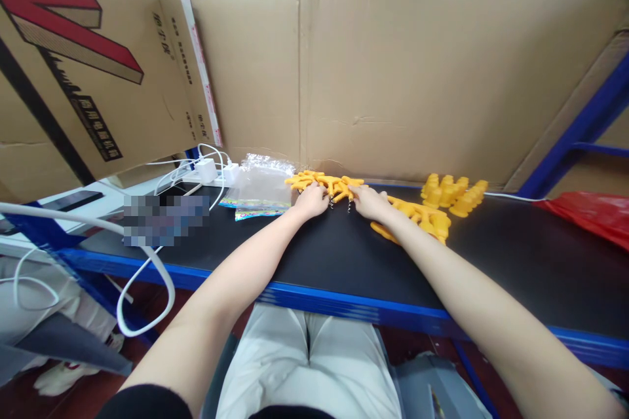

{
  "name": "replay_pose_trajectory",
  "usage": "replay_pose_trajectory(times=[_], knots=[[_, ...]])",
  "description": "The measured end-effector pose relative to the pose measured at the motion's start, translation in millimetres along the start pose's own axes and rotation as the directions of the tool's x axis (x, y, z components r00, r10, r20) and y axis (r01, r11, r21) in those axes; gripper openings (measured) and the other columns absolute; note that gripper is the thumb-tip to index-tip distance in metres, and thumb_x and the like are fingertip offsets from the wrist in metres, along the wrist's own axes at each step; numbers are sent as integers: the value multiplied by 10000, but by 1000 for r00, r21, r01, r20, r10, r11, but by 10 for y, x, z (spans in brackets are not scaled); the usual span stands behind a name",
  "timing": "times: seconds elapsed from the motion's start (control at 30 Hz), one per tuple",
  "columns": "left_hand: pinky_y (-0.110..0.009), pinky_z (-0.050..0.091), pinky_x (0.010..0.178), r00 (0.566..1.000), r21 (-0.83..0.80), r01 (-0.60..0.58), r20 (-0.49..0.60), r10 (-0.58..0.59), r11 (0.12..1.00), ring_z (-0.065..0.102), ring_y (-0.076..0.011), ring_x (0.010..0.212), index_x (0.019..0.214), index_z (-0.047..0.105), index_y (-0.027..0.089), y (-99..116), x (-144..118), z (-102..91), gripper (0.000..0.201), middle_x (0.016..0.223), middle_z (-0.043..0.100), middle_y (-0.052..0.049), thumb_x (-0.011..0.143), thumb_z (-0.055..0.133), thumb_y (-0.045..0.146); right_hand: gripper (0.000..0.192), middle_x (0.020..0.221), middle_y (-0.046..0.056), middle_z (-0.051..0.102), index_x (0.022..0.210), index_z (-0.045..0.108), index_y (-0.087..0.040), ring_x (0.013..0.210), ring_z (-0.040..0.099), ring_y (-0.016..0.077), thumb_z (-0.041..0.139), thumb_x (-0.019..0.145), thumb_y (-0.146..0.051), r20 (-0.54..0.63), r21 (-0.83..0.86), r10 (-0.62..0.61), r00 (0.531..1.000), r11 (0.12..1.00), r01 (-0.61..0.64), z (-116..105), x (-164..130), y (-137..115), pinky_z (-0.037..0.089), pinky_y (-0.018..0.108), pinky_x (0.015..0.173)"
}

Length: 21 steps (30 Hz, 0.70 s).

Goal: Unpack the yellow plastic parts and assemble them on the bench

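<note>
My left hand [313, 201] is closed at the near side of a heap of yellow branched pieces [319, 179], its fingertips against one of them. My right hand [372, 203] is closed at the right end of the same heap, also gripping a yellow piece. Between the two hands hang two small dark, twisted metal bits, a left one [331, 203] and a right one [349, 205]. A second heap of yellow branched pieces [426, 217] lies beside and partly behind my right forearm. The fingertips are too small to show exactly how each piece is held.
Clear plastic bags [263, 186] with colourful edges lie left of the hands. Several yellow knobbly pieces [455, 193] stand at the back right. White chargers [205, 171] and cables are at the left, a red plastic bag [587, 209] at the right. Cardboard [393, 78] walls the back.
</note>
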<state>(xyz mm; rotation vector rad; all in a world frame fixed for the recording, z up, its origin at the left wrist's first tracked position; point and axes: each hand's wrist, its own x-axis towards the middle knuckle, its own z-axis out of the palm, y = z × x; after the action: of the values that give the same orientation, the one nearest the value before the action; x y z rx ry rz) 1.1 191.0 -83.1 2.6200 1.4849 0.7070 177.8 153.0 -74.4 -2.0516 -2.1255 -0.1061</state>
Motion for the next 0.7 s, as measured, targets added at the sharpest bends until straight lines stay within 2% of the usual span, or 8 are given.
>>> replay_pose_trajectory(times=[0.17, 0.33, 0.43, 0.57, 0.7], knots=[[-332, 448, 951, 1000, 19, -8, -4, 8, 1000, 586, -213, 1038, 1010, 676, 162, -5, 4, 27, 265, 1106, 617, -104, 875, 466, 250, 483, 1330, 140, 517, 1356, 449, -227, 1178, 466, 312, 430, 877, -283, -63, -130, -33, 997, 991, 25, 27, -18, 15, 325, 539, 923], [-337, 455, 945, 1000, 32, -8, 11, 8, 999, 577, -224, 1062, 1028, 674, 157, -3, -5, 9, 284, 1100, 610, -114, 870, 449, 230, 397, 1159, 145, 617, 1182, 505, -168, 1072, 533, 286, 411, 798, -135, -81, -106, 37, 996, 993, -46, -42, -43, -54, 331, 474, 885], [-345, 464, 932, 1000, 34, -3, 18, 3, 999, 569, -238, 1080, 1020, 678, 153, 11, -18, -14, 291, 1102, 604, -122, 868, 442, 230, 345, 1077, 145, 643, 1104, 515, -149, 1034, 553, 292, 419, 773, -129, -61, -93, 73, 995, 993, -78, -89, -58, -69, 332, 474, 873], [-351, 460, 940, 1000, 43, 3, 0, -3, 999, 559, -240, 1094, 974, 682, 170, 28, -22, -32, 264, 1110, 606, -108, 862, 450, 227, 338, 1109, 143, 638, 1097, 534, -161, 1052, 552, 299, 410, 782, -156, -28, -51, 56, 998, 997, -57, -107, -63, -39, 332, 499, 888], [-359, 461, 936, 1000, 50, -3, -16, 4, 999, 566, -242, 1066, 936, 663, 163, 27, -17, -28, 232, 1093, 610, -109, 862, 456, 239, 482, 1245, 136, 589, 1247, 530, -202, 1140, 522, 303, 382, 794, -135, 47, -14, 13, 999, 1000, -13, -87, -35, 35, 302, 545, 944]])
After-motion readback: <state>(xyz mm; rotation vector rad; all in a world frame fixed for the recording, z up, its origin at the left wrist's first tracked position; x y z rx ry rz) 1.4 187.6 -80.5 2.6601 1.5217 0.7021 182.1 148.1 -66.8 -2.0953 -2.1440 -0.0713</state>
